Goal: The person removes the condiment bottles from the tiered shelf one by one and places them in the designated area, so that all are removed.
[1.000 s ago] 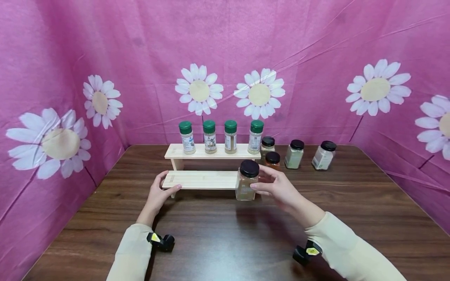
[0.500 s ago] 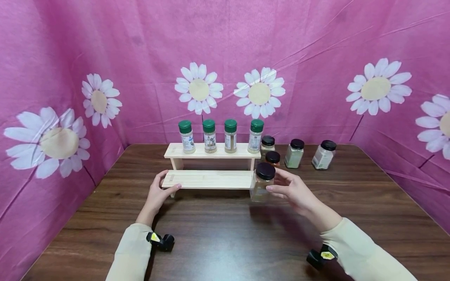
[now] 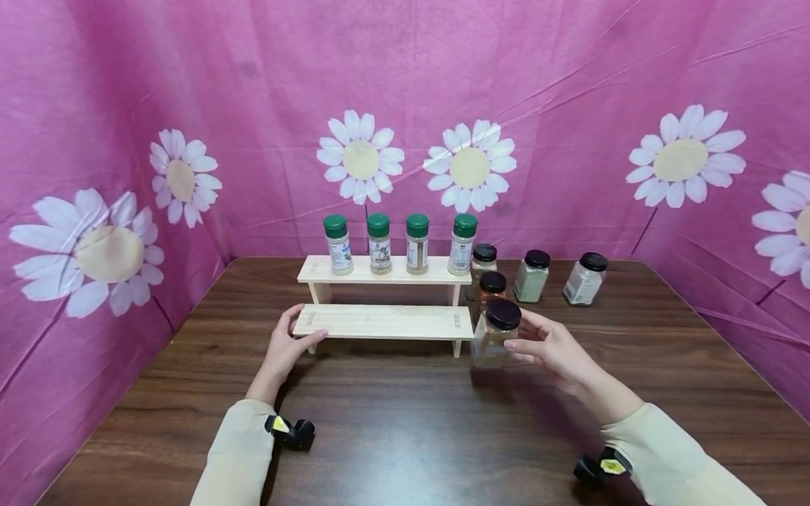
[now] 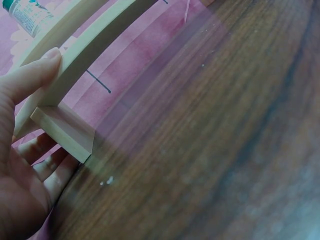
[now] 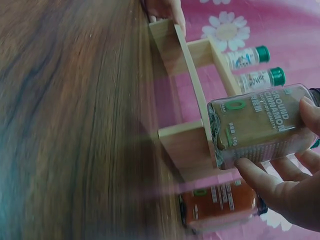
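Note:
My right hand [image 3: 549, 353] grips a square glass jar of ground cinnamon [image 5: 262, 125] with a black lid, thumb on one side and fingers on the other. In the head view the jar is just off the right end of the lower shelf of a two-tier wooden rack [image 3: 382, 322]. The right wrist view shows it raised above the tabletop. My left hand [image 3: 287, 346] holds the rack's lower left end, thumb on top of the board and fingers around the end leg [image 4: 65, 132]. Several green-capped spice bottles [image 3: 380, 244] stand along the upper shelf.
Right behind the held jar stands a jar of red-orange spice [image 3: 491, 288], with another black-lidded jar [image 3: 484, 260] behind that. Farther right are a jar of green spice [image 3: 531, 276] and a pale jar [image 3: 585, 280]. A pink flowered cloth [image 3: 405, 84] hangs around the brown wooden table [image 3: 392, 422].
My right hand has carried the cinnamon jar rightward, from in front of the lower shelf's right end to beyond it. My left hand has stayed on the rack.

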Tool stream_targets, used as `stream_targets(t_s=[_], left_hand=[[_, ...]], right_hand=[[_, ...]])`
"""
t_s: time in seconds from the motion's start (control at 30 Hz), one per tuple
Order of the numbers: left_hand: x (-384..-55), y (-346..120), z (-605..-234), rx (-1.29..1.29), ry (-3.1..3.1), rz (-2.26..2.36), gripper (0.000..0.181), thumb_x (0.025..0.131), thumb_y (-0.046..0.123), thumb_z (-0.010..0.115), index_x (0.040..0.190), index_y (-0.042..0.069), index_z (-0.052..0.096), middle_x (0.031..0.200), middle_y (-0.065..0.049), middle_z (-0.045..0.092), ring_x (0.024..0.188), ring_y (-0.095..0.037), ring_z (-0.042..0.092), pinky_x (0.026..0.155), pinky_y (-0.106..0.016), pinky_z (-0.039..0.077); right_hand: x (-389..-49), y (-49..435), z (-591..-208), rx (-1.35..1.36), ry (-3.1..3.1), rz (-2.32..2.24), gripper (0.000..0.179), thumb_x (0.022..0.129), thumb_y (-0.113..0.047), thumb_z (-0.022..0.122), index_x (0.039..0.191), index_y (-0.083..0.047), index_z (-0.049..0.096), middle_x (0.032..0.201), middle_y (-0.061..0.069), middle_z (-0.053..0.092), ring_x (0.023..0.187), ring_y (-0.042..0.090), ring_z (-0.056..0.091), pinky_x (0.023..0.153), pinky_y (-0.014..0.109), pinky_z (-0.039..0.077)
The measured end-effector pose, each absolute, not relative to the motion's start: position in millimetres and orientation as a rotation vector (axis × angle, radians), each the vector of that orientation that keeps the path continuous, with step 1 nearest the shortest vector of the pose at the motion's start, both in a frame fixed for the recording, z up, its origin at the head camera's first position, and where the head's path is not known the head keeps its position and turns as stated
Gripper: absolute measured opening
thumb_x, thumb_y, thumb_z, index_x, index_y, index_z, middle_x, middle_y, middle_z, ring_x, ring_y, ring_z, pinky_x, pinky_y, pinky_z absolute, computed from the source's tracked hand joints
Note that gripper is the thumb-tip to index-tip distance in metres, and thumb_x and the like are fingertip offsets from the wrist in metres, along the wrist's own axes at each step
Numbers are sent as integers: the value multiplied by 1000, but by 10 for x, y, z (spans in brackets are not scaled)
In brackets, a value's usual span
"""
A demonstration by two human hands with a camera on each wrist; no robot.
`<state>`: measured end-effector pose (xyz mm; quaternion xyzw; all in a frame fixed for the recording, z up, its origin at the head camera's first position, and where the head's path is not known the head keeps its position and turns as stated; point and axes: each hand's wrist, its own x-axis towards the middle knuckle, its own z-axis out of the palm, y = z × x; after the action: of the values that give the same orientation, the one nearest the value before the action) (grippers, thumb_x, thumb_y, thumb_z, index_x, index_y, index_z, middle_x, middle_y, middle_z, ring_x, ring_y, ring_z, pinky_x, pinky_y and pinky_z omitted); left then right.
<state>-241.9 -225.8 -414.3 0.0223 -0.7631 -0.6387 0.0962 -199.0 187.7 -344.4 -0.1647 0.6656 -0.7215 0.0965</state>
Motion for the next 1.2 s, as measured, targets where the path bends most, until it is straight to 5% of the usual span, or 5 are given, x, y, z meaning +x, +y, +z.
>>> stream_targets(t_s=[1.2], left_hand=[[-2425,-2264,-4135,58,-2264,-1889,73,69,7,71,129,3,29,119,-15,42,101,-20,40,87,-30,27]], right_hand=[[-2334,2556,-3603,-649,1857,-2220,46,80,15,47,110,-19,56,102,1,58,92,11,53,73,29,45]])
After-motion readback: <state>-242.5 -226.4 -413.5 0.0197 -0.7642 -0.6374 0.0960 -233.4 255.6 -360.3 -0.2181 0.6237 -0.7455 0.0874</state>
